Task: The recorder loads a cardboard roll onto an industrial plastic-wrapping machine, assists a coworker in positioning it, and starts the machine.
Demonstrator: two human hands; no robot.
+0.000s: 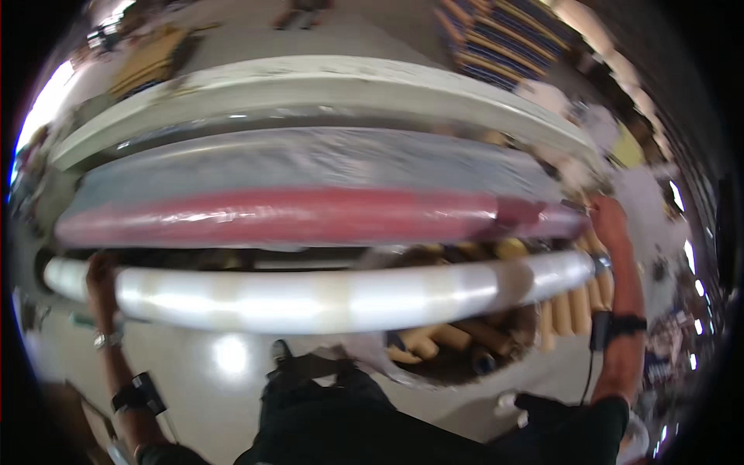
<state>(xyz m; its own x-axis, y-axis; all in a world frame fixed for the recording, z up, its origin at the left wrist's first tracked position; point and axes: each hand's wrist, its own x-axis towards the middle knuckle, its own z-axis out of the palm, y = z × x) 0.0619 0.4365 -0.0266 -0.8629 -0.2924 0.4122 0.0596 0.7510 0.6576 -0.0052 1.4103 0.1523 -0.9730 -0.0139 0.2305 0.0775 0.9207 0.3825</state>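
Observation:
A long white, glossy roll of plastic film (310,298) stretches across in front of me, with tan bands showing along it. My left hand (101,280) lies over this roll close to its left end, fingers curled round its far side. Behind it runs a red roll (333,215), and a sheet of clear plastic film (310,155) spreads over the machine bed beyond. At the red roll's right end is my right hand (606,215), its fingers closed. Blur hides what those fingers grip.
A pale machine beam (349,85) crosses behind the film. Below the white roll's right half stands a plastic-lined container (411,380) of brown cardboard tubes. More tubes (570,314) are at right. Striped stacks (504,39) stand far back, near a distant person's legs (298,17).

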